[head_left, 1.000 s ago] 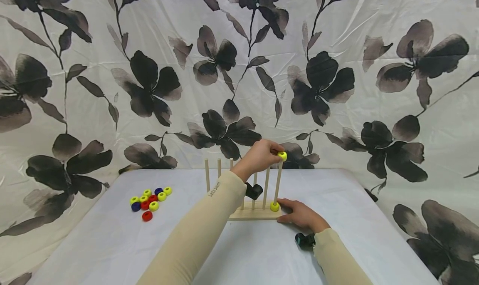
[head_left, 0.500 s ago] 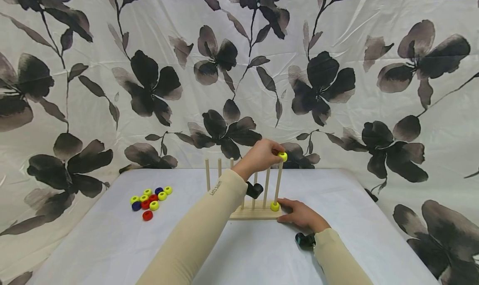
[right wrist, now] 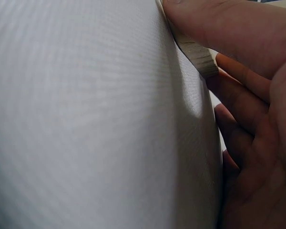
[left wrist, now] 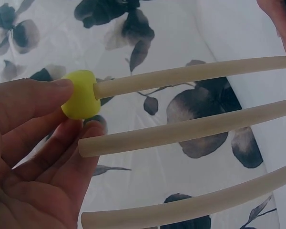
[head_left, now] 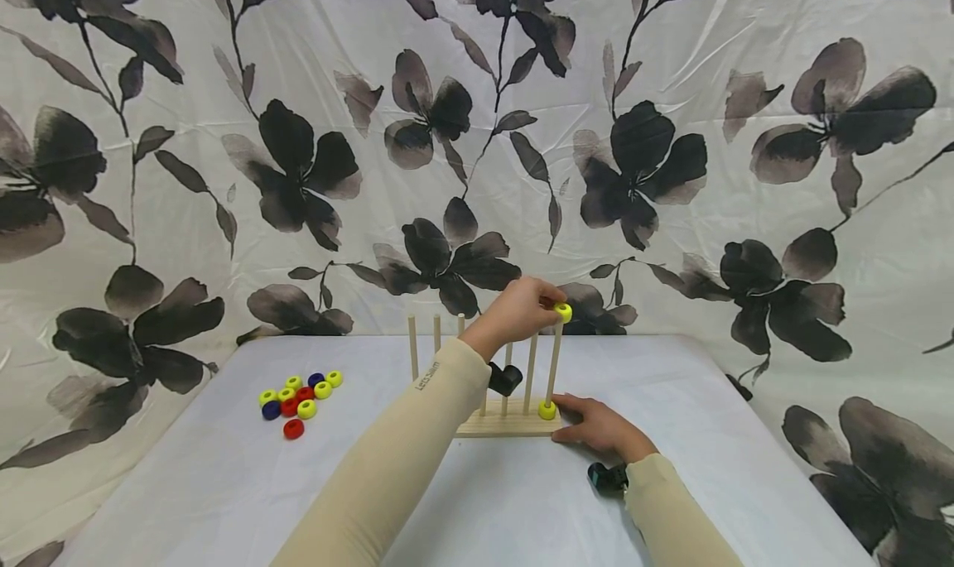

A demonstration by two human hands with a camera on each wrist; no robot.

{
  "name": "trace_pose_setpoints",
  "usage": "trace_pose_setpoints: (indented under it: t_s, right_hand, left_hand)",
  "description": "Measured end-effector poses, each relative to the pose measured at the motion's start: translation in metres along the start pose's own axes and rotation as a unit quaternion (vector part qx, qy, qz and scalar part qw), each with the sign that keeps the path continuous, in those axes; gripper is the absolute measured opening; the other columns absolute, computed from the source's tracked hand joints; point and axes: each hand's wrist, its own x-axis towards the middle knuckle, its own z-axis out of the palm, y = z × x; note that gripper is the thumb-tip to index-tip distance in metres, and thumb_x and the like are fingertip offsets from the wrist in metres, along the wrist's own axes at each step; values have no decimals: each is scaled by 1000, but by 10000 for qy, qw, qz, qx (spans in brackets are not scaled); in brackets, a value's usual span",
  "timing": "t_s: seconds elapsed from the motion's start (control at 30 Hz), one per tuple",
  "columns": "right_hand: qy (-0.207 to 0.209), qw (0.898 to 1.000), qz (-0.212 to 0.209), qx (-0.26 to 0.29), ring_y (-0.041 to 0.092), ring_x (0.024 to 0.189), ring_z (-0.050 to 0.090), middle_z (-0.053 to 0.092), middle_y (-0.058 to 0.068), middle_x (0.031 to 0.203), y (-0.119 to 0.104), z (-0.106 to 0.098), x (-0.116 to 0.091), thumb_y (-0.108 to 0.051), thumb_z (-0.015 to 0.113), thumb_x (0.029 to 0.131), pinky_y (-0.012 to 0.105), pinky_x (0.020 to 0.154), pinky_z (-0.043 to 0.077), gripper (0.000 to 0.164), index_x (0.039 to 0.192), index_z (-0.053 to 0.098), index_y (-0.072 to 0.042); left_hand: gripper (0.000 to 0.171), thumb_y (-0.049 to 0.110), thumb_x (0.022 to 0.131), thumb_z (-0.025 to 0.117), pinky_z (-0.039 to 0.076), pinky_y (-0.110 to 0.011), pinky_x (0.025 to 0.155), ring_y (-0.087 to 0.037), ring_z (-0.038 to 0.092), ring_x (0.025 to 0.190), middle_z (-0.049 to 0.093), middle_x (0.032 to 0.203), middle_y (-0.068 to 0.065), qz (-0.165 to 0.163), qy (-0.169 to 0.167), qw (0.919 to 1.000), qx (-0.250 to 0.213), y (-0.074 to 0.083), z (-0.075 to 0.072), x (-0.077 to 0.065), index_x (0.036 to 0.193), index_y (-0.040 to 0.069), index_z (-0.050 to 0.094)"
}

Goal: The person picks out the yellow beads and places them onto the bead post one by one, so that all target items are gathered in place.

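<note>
white tablecloth (head_left: 462, 517) spreads underneath; nearest on it, the right hand (head_left: 599, 429) grips one end of the wooden peg stand (head_left: 492, 427), closed round its edge. a lower yellow bead (head_left: 547, 410) rings the foot of the rightmost peg (head_left: 555, 360). at that peg's tip the left hand (head_left: 517, 309) pinches an upper yellow bead (head_left: 564, 311); how far the peg enters its hole is unclear. a crooked angle could make it snag or slip free; slack in the right hand might let the stand shift. loose beads (head_left: 289, 407) lie leftward, before a floral backdrop (head_left: 477, 136).
</note>
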Motion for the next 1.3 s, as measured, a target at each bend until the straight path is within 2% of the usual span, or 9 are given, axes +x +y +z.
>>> trace_pose_setpoints:
  t_s: [0.13,0.37,0.6,0.83,1.1,1.3]
  right_hand:
    - [15,10000,20,-28,35,143,32,41,7,153,0,0,0,-41,79,77,62,113,28,73,143,49,-28]
    - [40,9999,-92,22,35,143,33,41,8,153,-1,0,-2,-41,79,77,60,114,27,75,143,49,-24]
    - [51,9998,-160,64,35,144,32,40,9,154,-1,1,-1,-42,79,77,60,114,27,76,144,48,-21]
    - [87,9995,-291,-98,36,144,32,40,11,153,-2,-2,-4,-42,77,79,58,115,28,75,144,48,-18]
    - [116,9992,-374,-100,38,144,31,39,12,154,-2,-4,-5,-42,77,79,59,115,27,75,145,47,-18]
    - [90,9996,-258,-65,38,144,30,38,12,154,-2,-2,-5,-44,77,79,59,115,27,78,145,46,-18]
  left_hand:
    - [31,11,93,63,55,-29,91,-19,64,109,68,119,-9,30,-4,10000,24,0,0,-1,122,5,67]
    - [28,14,94,62,54,-31,92,-18,63,109,69,118,-7,176,-31,9991,373,-2,2,-2,120,8,69]
    - [30,16,95,60,53,-35,95,-19,61,115,65,125,-6,112,78,9998,123,-9,-10,-14,124,10,66]
    - [33,20,95,61,53,-35,97,-21,61,119,63,129,-4,-12,378,9993,-9,-34,-29,-34,127,13,64]
    - [30,22,95,62,54,-39,93,-22,64,112,65,123,-4,-76,942,9955,-91,-60,-55,-60,124,15,65]
    - [33,23,95,63,50,-40,99,-26,60,117,62,128,-6,-105,1292,9915,-153,-79,-71,-82,126,13,64]
